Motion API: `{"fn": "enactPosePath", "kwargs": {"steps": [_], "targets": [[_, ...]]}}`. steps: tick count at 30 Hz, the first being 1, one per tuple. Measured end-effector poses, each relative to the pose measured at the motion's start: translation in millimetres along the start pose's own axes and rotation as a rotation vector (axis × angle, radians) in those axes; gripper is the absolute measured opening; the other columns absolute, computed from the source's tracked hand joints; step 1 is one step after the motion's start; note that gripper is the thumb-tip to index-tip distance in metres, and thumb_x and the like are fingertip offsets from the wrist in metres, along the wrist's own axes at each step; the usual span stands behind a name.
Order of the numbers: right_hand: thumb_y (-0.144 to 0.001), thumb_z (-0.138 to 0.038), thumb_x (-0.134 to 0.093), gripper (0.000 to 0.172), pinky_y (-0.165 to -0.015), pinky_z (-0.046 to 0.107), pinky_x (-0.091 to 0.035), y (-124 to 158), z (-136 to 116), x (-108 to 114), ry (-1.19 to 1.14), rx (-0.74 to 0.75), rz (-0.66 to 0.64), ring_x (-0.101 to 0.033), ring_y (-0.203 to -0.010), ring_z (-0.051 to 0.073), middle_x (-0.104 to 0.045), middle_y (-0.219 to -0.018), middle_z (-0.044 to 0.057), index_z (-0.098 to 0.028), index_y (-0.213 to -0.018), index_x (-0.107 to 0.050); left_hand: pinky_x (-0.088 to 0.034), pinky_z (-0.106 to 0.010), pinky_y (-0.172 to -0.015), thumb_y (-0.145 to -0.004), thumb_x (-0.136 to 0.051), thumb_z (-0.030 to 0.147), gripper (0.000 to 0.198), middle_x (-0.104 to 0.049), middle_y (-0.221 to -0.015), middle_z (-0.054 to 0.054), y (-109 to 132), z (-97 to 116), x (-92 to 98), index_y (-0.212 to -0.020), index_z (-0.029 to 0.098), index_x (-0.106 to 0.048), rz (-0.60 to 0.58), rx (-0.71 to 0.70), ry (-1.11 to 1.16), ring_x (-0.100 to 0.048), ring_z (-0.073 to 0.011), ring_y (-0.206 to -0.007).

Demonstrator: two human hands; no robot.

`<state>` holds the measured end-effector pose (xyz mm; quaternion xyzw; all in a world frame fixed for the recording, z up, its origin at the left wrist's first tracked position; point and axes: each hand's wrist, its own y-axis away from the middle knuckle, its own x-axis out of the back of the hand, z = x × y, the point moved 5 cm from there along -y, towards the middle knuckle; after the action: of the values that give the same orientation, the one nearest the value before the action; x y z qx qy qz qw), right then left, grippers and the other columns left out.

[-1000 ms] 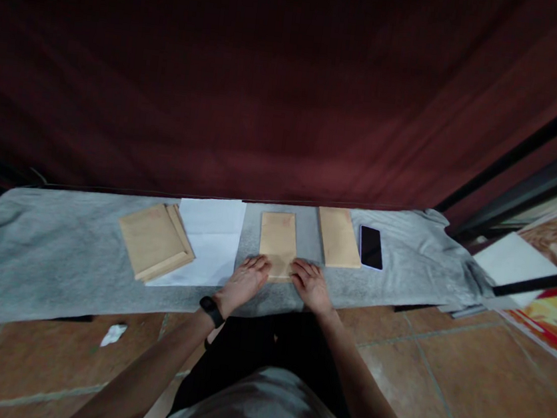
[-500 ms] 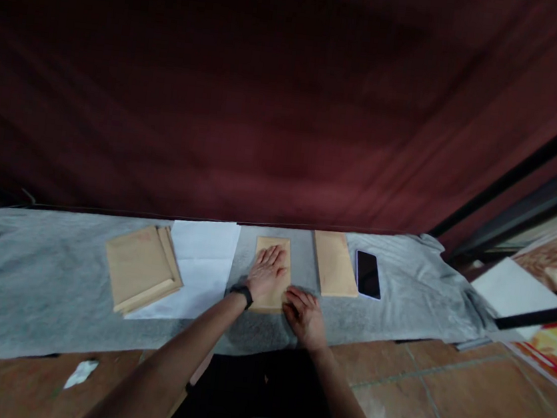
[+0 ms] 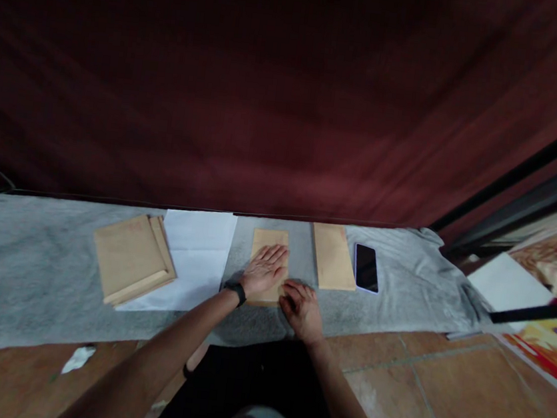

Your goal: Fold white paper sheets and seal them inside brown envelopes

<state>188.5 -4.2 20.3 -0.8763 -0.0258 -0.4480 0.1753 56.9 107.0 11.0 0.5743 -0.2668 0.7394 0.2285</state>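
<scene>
A narrow brown paper envelope (image 3: 271,237) lies lengthwise on the grey cloth in front of me. My left hand (image 3: 265,271) rests flat on its middle, fingers stretched out towards the upper right; a dark band circles that wrist. At the envelope's lower right edge, my right hand (image 3: 302,309) has its fingers bent and pressed together, with the thumb tucked close to the edge. Further right lies a second narrow brown envelope (image 3: 334,257). On the left, a stack of wider brown envelopes (image 3: 130,252) partly covers a white paper sheet (image 3: 197,253).
A phone (image 3: 366,268) with a dark screen lies right of the second envelope. The grey cloth (image 3: 31,261) covers a long low surface, backed by a dark red fabric wall (image 3: 267,134). A white scrap (image 3: 77,360) is on the tiled floor. Black bars (image 3: 538,311) stand at right.
The whole view has shifted slightly, with things appearing a little higher and further left. My left hand stays flat on the envelope; my right fingers remain at its edge.
</scene>
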Motion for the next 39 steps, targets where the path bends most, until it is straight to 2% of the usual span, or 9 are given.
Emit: {"fn": "enactPosePath", "kwargs": {"steps": [8,14,19,23,25,28,31,34,39], "targets": [[-0.096,-0.033,-0.054,0.032,-0.100,0.043,-0.042,1,0,0,0.009,0.017,-0.026,-0.058,-0.117,0.024,-0.064,-0.131,0.007,-0.027,-0.126,-0.062,-0.015,-0.040,-0.124,-0.104,-0.030,0.036,0.052,-0.033,-0.161,-0.006,63,31,8.2,-0.154,0.021,-0.032,-0.045,-0.140,0.045,-0.024,-0.0174,-0.150],[-0.097,-0.033,-0.054,0.030,-0.102,0.044,-0.041,2,0,-3,0.002,0.010,-0.014,-0.057,-0.118,0.024,-0.064,-0.131,0.006,-0.026,-0.125,-0.062,-0.020,-0.040,-0.123,-0.104,-0.034,0.039,0.054,-0.033,-0.160,-0.008,104,43,12.4,-0.154,0.018,-0.032,-0.057,-0.134,0.063,-0.026,-0.0189,-0.150],[-0.097,-0.034,-0.053,0.030,-0.102,0.044,-0.043,3,2,-3,0.014,0.020,-0.011,-0.058,-0.120,0.023,-0.064,-0.131,0.007,-0.025,-0.124,-0.063,-0.023,-0.039,-0.123,-0.103,-0.037,0.039,0.054,-0.035,-0.160,-0.008,128,43,14.8,-0.154,0.019,-0.032,-0.043,-0.121,0.080,-0.028,-0.0185,-0.149],[-0.101,-0.034,-0.045,0.034,-0.106,0.046,-0.043,1,0,-4,0.024,0.066,-0.026,-0.057,-0.125,0.023,-0.064,-0.133,0.008,-0.025,-0.129,-0.062,-0.025,-0.039,-0.123,-0.103,-0.039,0.039,0.053,-0.037,-0.159,-0.009,138,41,17.6,-0.152,0.019,-0.034,-0.032,-0.133,0.096,-0.029,-0.0185,-0.148],[-0.103,-0.034,-0.040,0.039,-0.111,0.047,-0.040,-3,-6,-9,0.030,0.127,-0.082,-0.052,-0.133,0.022,-0.060,-0.140,0.007,-0.025,-0.137,-0.057,-0.026,-0.039,-0.122,-0.103,-0.040,0.037,0.052,-0.039,-0.157,-0.009,139,40,18.0,-0.151,0.018,-0.036,-0.030,-0.139,0.098,-0.031,-0.0190,-0.148],[-0.105,-0.038,-0.034,0.045,-0.118,0.046,-0.033,-11,-15,-21,0.091,0.210,-0.216,-0.040,-0.143,0.020,-0.047,-0.153,0.005,-0.027,-0.147,-0.047,-0.027,-0.039,-0.122,-0.102,-0.042,0.035,0.051,-0.043,-0.155,-0.010,139,40,17.1,-0.150,0.016,-0.039,-0.023,-0.132,0.099,-0.033,-0.0200,-0.147],[-0.105,-0.043,-0.033,0.048,-0.121,0.047,-0.028,-25,-14,-30,0.172,0.225,-0.287,-0.030,-0.148,0.021,-0.034,-0.160,0.003,-0.029,-0.151,-0.039,-0.026,-0.039,-0.123,-0.103,-0.041,0.035,0.051,-0.044,-0.154,-0.009,138,40,15.5,-0.151,0.016,-0.037,-0.026,-0.125,0.101,-0.033,-0.0194,-0.147],[-0.105,-0.042,-0.034,0.048,-0.121,0.046,-0.026,-46,-3,-34,0.216,0.211,-0.294,-0.029,-0.149,0.020,-0.031,-0.161,0.002,-0.031,-0.152,-0.037,-0.024,-0.039,-0.123,-0.103,-0.039,0.036,0.052,-0.039,-0.158,-0.008,139,40,14.7,-0.152,0.017,-0.035,-0.046,-0.136,0.095,-0.030,-0.0191,-0.148],[-0.105,-0.038,-0.034,0.050,-0.121,0.049,-0.025,-80,13,-37,0.271,0.146,-0.226,-0.029,-0.148,0.022,-0.030,-0.161,0.005,-0.029,-0.154,-0.035,-0.022,-0.038,-0.124,-0.104,-0.036,0.037,0.053,-0.035,-0.160,-0.008,139,41,16.6,-0.153,0.017,-0.033,-0.044,-0.134,0.094,-0.027,-0.0185,-0.149]]}}
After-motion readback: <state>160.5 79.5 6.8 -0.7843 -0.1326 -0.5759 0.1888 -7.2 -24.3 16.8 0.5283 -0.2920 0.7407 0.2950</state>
